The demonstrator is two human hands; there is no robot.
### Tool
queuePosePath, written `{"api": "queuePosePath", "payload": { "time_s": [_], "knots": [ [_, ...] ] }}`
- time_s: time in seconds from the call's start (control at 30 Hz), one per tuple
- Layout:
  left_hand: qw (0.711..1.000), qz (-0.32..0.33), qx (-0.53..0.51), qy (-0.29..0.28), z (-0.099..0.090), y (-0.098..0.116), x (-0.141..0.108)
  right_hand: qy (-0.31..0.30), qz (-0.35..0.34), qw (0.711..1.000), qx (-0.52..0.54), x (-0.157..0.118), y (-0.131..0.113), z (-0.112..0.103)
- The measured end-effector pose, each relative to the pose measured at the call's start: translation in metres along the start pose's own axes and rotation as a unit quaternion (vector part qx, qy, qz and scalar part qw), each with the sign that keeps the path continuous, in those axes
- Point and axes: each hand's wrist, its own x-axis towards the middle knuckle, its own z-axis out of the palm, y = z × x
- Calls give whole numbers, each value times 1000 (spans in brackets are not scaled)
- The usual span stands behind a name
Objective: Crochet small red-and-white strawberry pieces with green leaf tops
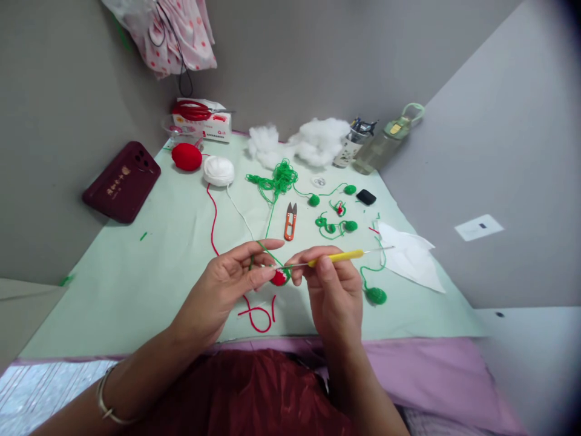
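Between the thumb and fingers of my left hand [229, 272] is a small crochet piece [280, 277] in red, white and green. Green yarn [271, 221] runs up from it over my left fingers to a loose green tangle [284, 177]. My right hand [336, 287] grips a crochet hook [338, 258] by its yellow handle. The hook's metal tip meets the piece near its upper edge; the exact stitch is too small to make out. Cut red yarn [258, 320] lies curled just below my hands.
Orange thread snips [290, 221] lie beyond my hands. Red [186, 157] and white [218, 171] yarn balls sit back left, near a maroon phone [122, 183]. White stuffing [320, 142], a pen cup [348, 150] and a bottle [384, 145] stand behind. Several green crochet pieces [376, 296] lie right.
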Motion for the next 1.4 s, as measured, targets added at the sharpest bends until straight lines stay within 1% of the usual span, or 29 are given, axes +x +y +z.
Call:
{"api": "queuePosePath", "payload": {
  "time_s": [0.1, 0.2, 0.27, 0.37, 0.47, 0.57, 0.63, 0.7, 0.73, 0.77, 0.8, 0.83, 0.87, 0.93, 0.97, 1.0, 1.03, 1.1, 1.17, 1.23, 1.3, 1.33, 1.37, 1.4],
  "knots": [
    [1000, -1, 0, -13, -1, 0, -1, -13, -11, 1000, 4, -2, -3, 1],
    [1000, 9, 12, -16, -2, -1, -2, -9, -58, 996, -64, -7, -7, 1],
    [999, 17, 29, -13, -3, -2, -1, -12, -114, 985, -130, -10, -11, 0],
    [998, 32, 49, -3, -6, -4, -1, -49, -191, 962, -187, -10, -15, -1],
    [996, 51, 66, 13, -6, -4, -2, -80, -225, 944, -229, -9, -17, -2],
    [996, 60, 63, 37, -1, -3, -3, -94, -274, 908, -302, -11, -14, -2],
    [996, 60, 39, 48, 4, -3, -5, -88, -318, 868, -371, -14, -9, 0],
    [999, 39, -10, 33, 7, -3, -5, -75, -358, 821, -438, -18, -5, 1],
    [999, 15, -43, 17, 8, -3, -4, -66, -370, 806, -458, -20, -4, 2],
    [997, -16, -77, 0, 7, -3, -3, -60, -375, 802, -462, -20, -3, 2],
    [993, -48, -109, -15, 6, -3, -2, -57, -367, 814, -446, -20, -2, 2],
    [988, -73, -133, -24, 5, -2, 0, -52, -346, 841, -412, -18, -3, 2],
    [985, -87, -147, -27, 3, -2, 2, -40, -314, 876, -363, -16, -3, 2],
    [985, -80, -149, -21, -1, -1, 4, -14, -232, 943, -238, -10, -6, 3],
    [988, -67, -138, -19, -1, 0, 5, -7, -193, 965, -180, -6, -6, 3],
    [991, -53, -122, -21, -1, 0, 5, -3, -160, 977, -139, -3, -7, 4],
    [994, -40, -102, -22, 0, 0, 4, -5, -141, 983, -117, -1, -7, 5],
    [998, -15, -63, -17, 3, -1, 2, -17, -131, 983, -126, 1, -5, 6],
    [999, 3, -47, 0, 6, -1, 0, -21, -159, 971, -179, -3, -3, 8],
    [997, -2, -71, 7, 8, -3, 0, -27, -218, 941, -256, -8, -1, 8],
    [992, -40, -120, -13, 8, -5, 2, -36, -282, 899, -333, -13, 0, 7],
    [987, -65, -143, -24, 7, -6, 4, -39, -299, 887, -350, -13, -1, 6],
    [983, -85, -160, -31, 5, -7, 5, -35, -298, 889, -345, -13, -1, 5],
    [980, -97, -170, -32, 3, -8, 7, -24, -280, 905, -318, -11, -2, 4]
  ]
}}
